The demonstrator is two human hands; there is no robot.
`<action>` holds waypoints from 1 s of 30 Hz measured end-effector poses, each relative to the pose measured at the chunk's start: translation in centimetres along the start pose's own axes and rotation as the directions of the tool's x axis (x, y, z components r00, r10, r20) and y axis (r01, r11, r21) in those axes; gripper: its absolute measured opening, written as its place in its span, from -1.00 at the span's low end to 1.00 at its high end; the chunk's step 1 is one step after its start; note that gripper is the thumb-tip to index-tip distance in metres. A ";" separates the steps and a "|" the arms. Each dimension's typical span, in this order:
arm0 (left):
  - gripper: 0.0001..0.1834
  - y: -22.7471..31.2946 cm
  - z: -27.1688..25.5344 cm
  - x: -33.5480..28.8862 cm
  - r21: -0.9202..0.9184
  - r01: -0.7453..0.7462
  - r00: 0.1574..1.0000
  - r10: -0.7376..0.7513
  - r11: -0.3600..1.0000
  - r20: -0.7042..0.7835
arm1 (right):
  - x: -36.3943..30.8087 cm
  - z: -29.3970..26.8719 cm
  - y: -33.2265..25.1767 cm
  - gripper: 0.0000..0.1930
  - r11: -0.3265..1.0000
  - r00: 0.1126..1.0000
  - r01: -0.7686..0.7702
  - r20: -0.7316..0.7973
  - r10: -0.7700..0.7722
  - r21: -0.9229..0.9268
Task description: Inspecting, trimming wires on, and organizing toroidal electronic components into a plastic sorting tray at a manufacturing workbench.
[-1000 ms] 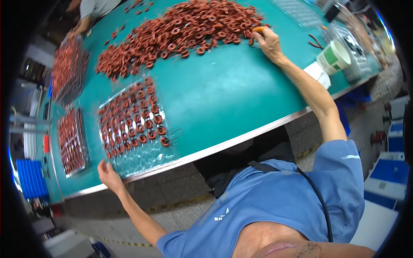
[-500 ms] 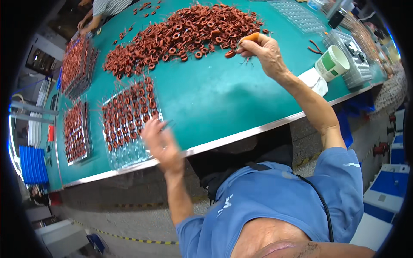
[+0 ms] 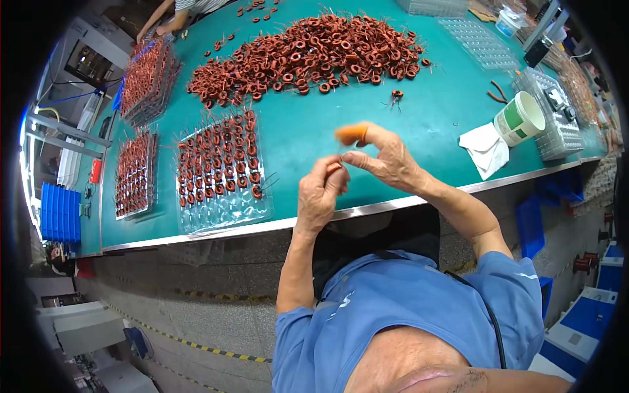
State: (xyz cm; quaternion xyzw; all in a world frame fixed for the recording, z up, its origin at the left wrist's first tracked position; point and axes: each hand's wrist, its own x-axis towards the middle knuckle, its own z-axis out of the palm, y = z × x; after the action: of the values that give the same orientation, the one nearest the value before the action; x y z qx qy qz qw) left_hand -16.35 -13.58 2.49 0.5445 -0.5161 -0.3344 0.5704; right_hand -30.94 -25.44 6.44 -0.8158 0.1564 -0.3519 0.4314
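Note:
My left hand (image 3: 319,200) is held near the table's front edge, fingers curled together. A small reddish bit shows at its fingertips, but most of whatever it holds is hidden. My right hand (image 3: 393,162) meets it from the right, thumb tip at the left fingertips. Its index finger, wearing an orange finger cot (image 3: 352,133), stretches out apart from the thumb. Beyond the hands, a single wire-wound ring coil (image 3: 397,95) with loose leads lies on the green table. Left of them is a clear plastic tray (image 3: 226,213) holding rows of coils, its front pockets bare.
A large heap of ring coils (image 3: 314,56) spreads across the back. Filled trays (image 3: 136,173) and a tray stack (image 3: 145,82) stand left, near another person's arm (image 3: 157,23). At right are pliers (image 3: 498,92), a white cloth (image 3: 485,149), a tub (image 3: 519,119) and clear trays (image 3: 550,111).
My right hand has come back from the heap's edge to meet my left. My left hand has moved right, off the tray. The view has shifted slightly.

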 end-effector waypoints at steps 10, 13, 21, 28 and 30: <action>-0.65 1.8 0.9 -1.6 -0.517 0.053 0.987 -0.123 0.854 -0.103 | 0.7 1.4 -0.1 -0.82 0.994 0.995 -0.075 0.075 0.069 0.076; -0.70 1.3 0.4 -1.3 -0.454 0.080 0.957 -0.196 0.887 -0.215 | 0.0 2.2 -0.7 -0.82 0.623 0.765 0.569 0.067 -0.641 -0.537; -0.73 1.9 0.6 -0.9 -0.566 -0.069 0.908 -0.184 0.821 -0.378 | 0.4 4.2 0.1 -0.80 0.938 0.975 -0.183 -0.065 0.211 0.294; -0.70 0.9 -2.7 -1.5 -0.437 -0.056 0.903 -0.140 0.898 -0.405 | 0.9 6.2 0.4 -0.69 0.872 0.961 -0.203 -0.081 0.265 0.446; -0.68 1.1 -2.8 -1.5 -0.444 -0.066 0.932 -0.104 0.894 -0.348 | 0.5 5.5 0.9 -0.67 0.909 0.946 -0.318 0.023 0.325 0.269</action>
State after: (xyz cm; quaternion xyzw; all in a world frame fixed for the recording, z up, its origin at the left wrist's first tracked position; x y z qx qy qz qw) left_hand -14.24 -11.20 3.53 0.4556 -0.3052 -0.3436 0.7624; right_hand -26.63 -22.95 3.83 -0.7088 0.2442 -0.3032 0.5883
